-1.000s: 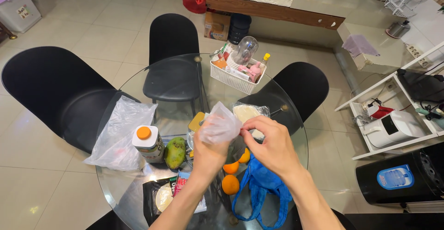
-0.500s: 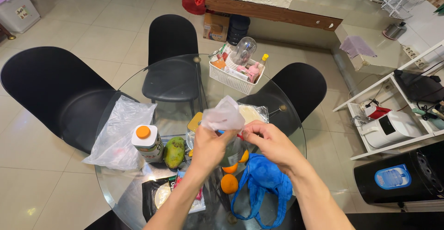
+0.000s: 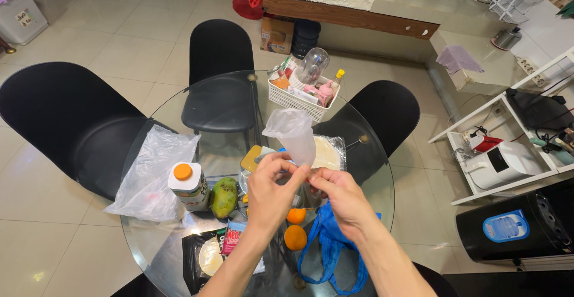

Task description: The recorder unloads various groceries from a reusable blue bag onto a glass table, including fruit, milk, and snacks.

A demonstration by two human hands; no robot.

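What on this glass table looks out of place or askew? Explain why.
Nothing is spilled or broken. The oddest thing is the crumpled clear plastic bag, slumping over the glass table edge at the left. The carton stands upright.

Thin translucent plastic bag [image 3: 293, 132] (crinkled); glass table [image 3: 179, 112] glossy; chairs [image 3: 66, 118] matt.

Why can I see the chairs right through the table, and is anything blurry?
Head view: the round table is clear glass, so the black chairs show through; ceiling light glints on the floor tiles; both hands and the thin plastic bag look sharp.
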